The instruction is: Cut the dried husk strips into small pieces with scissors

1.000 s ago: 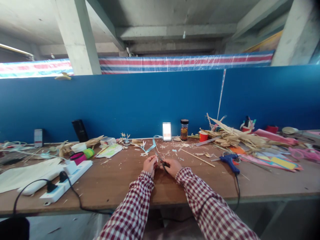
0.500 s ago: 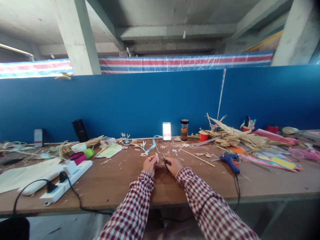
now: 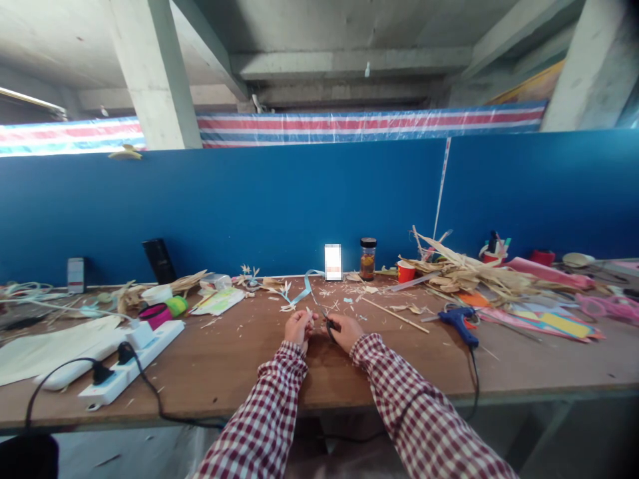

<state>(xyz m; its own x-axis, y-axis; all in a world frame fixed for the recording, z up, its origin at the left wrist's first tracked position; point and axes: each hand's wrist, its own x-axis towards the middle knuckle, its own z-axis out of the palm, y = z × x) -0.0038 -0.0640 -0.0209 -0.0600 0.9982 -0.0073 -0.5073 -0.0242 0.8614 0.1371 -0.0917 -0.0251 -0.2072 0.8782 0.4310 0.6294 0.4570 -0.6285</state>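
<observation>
My left hand (image 3: 298,327) is closed, its fingertips pinching a small pale piece (image 3: 309,314) whose kind is too small to make out. Just to the right, my right hand (image 3: 346,330) grips a pair of scissors (image 3: 329,324) by the dark handles. The scissor blades point up and left toward the left hand. Beyond both hands lie a light blue ribbon (image 3: 305,290) and scattered pale husk scraps (image 3: 333,291) on the brown table (image 3: 239,359).
A blue glue gun (image 3: 458,323) and a thin stick (image 3: 394,314) lie to the right, before a heap of dried husks (image 3: 449,269). A lidded jar (image 3: 368,259) and red cup (image 3: 406,271) stand at the back. A white power strip (image 3: 132,362) with cords occupies the left.
My left hand's fingers have shifted slightly around the pale piece. The right hand with the scissors stays almost where it was.
</observation>
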